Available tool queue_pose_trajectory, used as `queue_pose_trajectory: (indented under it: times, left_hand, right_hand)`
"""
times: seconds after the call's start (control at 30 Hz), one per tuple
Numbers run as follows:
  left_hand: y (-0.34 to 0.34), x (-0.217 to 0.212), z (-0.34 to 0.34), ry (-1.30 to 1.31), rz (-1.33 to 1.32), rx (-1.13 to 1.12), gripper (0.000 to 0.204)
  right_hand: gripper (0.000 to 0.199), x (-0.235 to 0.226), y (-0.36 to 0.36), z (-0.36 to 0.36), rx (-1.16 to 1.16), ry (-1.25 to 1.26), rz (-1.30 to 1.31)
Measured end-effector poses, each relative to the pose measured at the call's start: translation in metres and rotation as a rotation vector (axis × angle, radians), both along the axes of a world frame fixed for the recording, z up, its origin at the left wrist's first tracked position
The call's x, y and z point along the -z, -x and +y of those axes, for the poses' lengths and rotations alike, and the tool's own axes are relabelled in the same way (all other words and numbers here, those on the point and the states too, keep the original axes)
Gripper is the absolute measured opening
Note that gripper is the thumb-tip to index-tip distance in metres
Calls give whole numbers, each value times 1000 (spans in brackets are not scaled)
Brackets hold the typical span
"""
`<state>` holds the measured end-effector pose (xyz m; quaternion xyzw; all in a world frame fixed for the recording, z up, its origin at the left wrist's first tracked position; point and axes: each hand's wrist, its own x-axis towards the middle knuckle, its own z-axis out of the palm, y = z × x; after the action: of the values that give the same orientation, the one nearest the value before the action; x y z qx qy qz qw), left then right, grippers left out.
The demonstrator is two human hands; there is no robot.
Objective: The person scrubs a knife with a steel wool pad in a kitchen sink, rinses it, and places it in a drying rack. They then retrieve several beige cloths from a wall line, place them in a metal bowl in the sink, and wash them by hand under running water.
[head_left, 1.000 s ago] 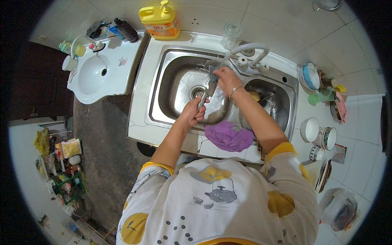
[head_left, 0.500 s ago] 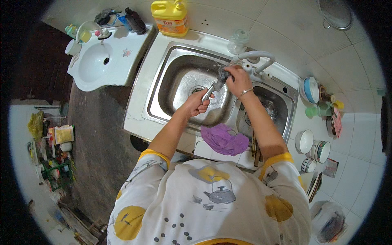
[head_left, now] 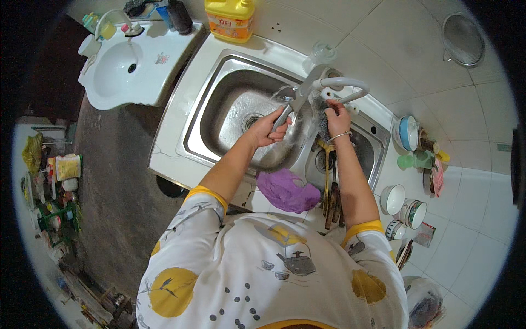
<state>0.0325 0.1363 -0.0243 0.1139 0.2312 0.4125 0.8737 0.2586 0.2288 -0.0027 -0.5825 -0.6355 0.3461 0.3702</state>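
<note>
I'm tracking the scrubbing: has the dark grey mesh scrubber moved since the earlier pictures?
Yes: the scrubber moved rightward, from above the large rectangular steel basin to beyond its right edge.

The knife is smooth, grey metal; the scrubber at its five o'clock, rough mesh. Around them, the sink is shiny metal, with matt, rumpled cloth at six o'clock, a glossy plastic jug at eleven and a smooth, glossy basin at ten.
</note>
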Motion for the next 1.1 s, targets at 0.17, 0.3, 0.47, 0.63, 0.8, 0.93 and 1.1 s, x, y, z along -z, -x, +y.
queue_pose_trajectory:
  times: [0.17,0.3,0.47,0.63,0.8,0.93,1.1]
  left_hand:
    - [3,-7,-4,-190,290,-89,27]
    - [14,-11,-13,-243,730,-114,23]
    - [5,-3,-37,-609,1791,-522,28]
    - [21,-8,-47,-577,2020,-381,26]
    - [18,1,-51,-609,1956,-463,27]
    - [21,-4,-57,-638,1941,-404,30]
    - [26,2,-64,-675,2004,-358,30]
  right_hand:
    - [27,0,-1,-3,21,73,75]
    - [32,-31,31,-30,-40,-310,-127]
    - [36,-39,82,-68,-466,-328,-216]
    - [35,-36,79,-31,-287,-328,-398]
    - [32,-39,104,-56,-543,-407,-443]
    - [28,-18,86,-16,-259,-219,-679]
    - [27,-38,108,-56,-579,-224,-712]
